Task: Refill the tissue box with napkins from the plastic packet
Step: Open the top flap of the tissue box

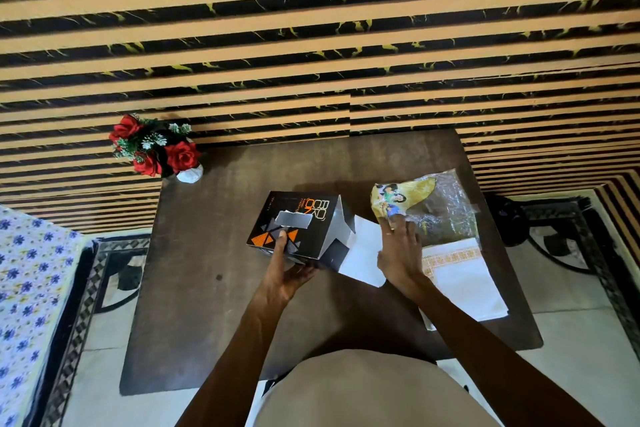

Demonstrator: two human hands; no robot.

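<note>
A black tissue box [311,218] with orange triangles and a grey slot lies on the dark table [214,305], its right end flap open. My left hand [289,270] grips the box's near edge, thumb on its top. White napkins [363,253] lie flat beside the open end, partly under my right hand [400,253], which rests on them with fingers spread. Behind that hand lies the crumpled clear plastic packet [440,204] with a yellow print. More white napkins [464,274] with an orange patterned band lie to the right.
A white vase of red artificial roses [157,149] stands at the table's far left corner against the striped wall. A floral-covered bed [31,288] is at the left. A dark object [509,218] sits on the floor to the right of the table.
</note>
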